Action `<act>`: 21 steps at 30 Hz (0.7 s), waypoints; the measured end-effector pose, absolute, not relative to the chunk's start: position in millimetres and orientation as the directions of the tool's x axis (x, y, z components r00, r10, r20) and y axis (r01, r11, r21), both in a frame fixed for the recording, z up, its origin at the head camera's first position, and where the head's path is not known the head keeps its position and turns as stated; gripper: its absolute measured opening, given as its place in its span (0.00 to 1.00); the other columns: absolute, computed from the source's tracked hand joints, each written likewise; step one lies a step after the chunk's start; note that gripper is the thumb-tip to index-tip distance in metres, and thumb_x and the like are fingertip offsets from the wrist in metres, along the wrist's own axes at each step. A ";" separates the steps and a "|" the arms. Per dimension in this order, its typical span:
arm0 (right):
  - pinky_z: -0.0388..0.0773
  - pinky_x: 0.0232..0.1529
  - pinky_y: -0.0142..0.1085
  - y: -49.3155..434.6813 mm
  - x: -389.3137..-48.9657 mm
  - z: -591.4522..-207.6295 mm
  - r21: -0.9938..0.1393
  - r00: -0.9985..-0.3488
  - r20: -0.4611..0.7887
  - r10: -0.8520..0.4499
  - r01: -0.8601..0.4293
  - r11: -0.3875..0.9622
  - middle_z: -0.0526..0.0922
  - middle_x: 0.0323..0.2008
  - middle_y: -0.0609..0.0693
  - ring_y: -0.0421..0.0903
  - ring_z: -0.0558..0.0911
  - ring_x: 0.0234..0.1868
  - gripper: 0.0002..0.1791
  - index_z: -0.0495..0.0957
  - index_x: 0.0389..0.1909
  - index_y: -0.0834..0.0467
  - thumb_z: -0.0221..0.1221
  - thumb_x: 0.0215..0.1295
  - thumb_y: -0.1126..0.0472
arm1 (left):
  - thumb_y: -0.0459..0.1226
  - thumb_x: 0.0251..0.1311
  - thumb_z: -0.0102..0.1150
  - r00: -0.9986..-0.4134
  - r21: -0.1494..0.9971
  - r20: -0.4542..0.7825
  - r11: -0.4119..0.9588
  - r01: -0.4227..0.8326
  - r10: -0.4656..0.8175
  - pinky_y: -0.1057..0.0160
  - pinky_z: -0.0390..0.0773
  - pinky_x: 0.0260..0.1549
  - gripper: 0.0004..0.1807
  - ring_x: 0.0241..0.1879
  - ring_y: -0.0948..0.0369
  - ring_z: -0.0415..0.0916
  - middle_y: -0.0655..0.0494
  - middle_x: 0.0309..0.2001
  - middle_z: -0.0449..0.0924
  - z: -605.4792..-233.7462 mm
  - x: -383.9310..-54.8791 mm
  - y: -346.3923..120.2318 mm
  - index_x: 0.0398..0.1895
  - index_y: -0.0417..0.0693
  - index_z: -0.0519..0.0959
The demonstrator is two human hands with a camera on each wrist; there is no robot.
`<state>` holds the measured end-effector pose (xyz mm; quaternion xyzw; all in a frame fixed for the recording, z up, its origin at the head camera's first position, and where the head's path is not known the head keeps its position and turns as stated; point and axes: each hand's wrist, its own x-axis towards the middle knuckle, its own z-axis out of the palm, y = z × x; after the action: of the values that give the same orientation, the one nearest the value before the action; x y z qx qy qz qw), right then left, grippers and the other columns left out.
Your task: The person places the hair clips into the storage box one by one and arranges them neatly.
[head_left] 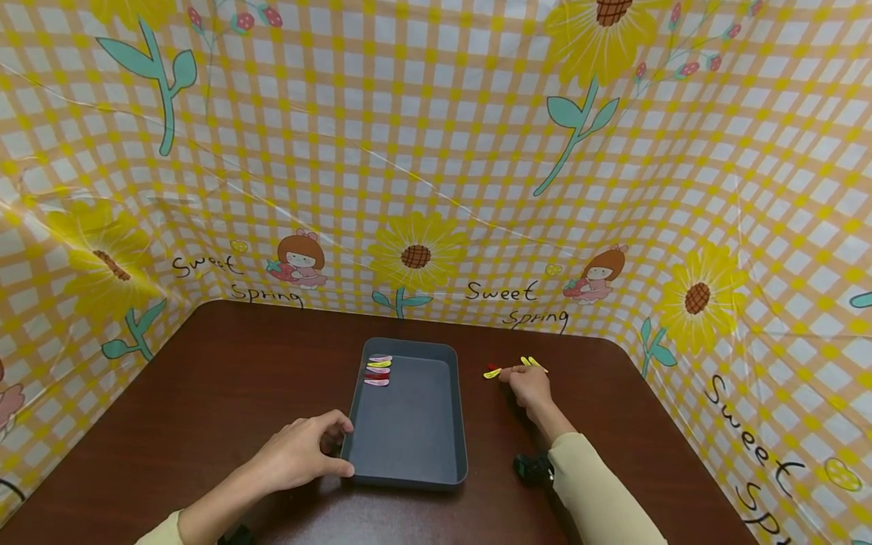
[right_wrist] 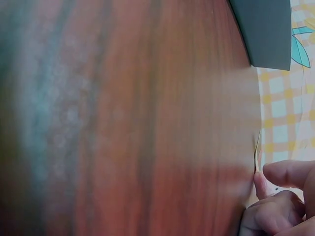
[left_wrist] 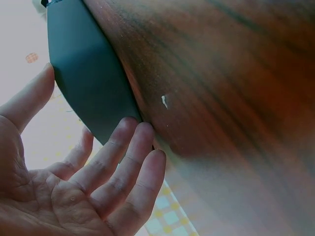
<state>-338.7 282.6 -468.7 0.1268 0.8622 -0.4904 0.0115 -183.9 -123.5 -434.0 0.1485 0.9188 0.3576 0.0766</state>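
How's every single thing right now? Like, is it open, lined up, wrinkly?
Tray: upright, open-topped.
Tray's clips: lined up; snapped or not, too small to tell.
Near yellow clip: at the right hand's fingertips; pinched or not, unclear.
Red clip: partly hidden.
Farther yellow clips: lying beyond the right hand, partly hidden.
Left hand: touching the tray's side.
Patterned cloth: hanging, creased.

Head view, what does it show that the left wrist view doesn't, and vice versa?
Only the head view shows the right hand at a yellow clip and the clips inside the tray. Only the left wrist view shows the palm of the left hand and a white mark on the table. Both share the left hand, tray, table and checked cloth.
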 end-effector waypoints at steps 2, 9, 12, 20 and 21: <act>0.55 0.15 0.34 281.5 -339.3 -468.4 -0.841 -0.968 -0.147 0.203 0.230 0.489 0.56 0.10 0.41 0.40 0.53 0.11 0.16 0.83 0.52 0.64 0.58 0.70 0.60 | 0.50 0.44 0.80 -0.944 0.678 -0.034 0.701 0.219 0.327 0.52 0.75 0.35 0.28 0.39 0.61 0.78 0.60 0.42 0.83 -434.3 -184.1 -123.6 0.49 0.57 0.78; 0.57 0.16 0.34 279.0 -342.6 -469.0 -0.824 -0.972 -0.140 0.186 0.219 0.523 0.71 0.14 0.42 0.39 0.54 0.11 0.18 0.82 0.54 0.63 0.59 0.70 0.56 | 0.50 0.45 0.80 -0.943 0.683 -0.034 0.696 0.220 0.332 0.52 0.75 0.35 0.28 0.39 0.61 0.77 0.60 0.42 0.83 -434.6 -185.2 -123.5 0.49 0.56 0.79; 0.58 0.18 0.34 277.5 -342.7 -468.8 -0.820 -0.976 -0.126 0.177 0.203 0.535 0.83 0.29 0.48 0.40 0.55 0.14 0.18 0.83 0.53 0.62 0.60 0.69 0.56 | 0.49 0.45 0.80 -0.942 0.685 -0.034 0.694 0.221 0.333 0.52 0.75 0.35 0.28 0.39 0.61 0.77 0.59 0.41 0.83 -433.9 -185.0 -123.3 0.50 0.55 0.79; 0.57 0.20 0.35 275.5 -342.0 -469.0 -0.818 -0.980 -0.129 0.155 0.193 0.542 0.81 0.53 0.60 0.42 0.56 0.18 0.16 0.85 0.51 0.61 0.60 0.67 0.59 | 0.49 0.45 0.80 -0.945 0.683 -0.038 0.698 0.214 0.326 0.53 0.75 0.36 0.28 0.39 0.62 0.77 0.60 0.41 0.82 -433.9 -184.1 -123.3 0.49 0.56 0.79; 0.57 0.20 0.35 275.3 -341.9 -469.0 -0.818 -0.979 -0.132 0.153 0.195 0.541 0.81 0.53 0.60 0.42 0.55 0.17 0.16 0.85 0.51 0.61 0.60 0.67 0.59 | 0.49 0.45 0.80 -0.945 0.683 -0.038 0.698 0.213 0.325 0.53 0.75 0.36 0.28 0.39 0.62 0.77 0.60 0.41 0.82 -433.9 -184.0 -123.4 0.49 0.56 0.79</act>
<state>-341.9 275.3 -469.0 0.0992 0.8774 -0.4688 0.0220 -184.0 -123.4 -433.9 0.1464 0.9182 0.3596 0.0780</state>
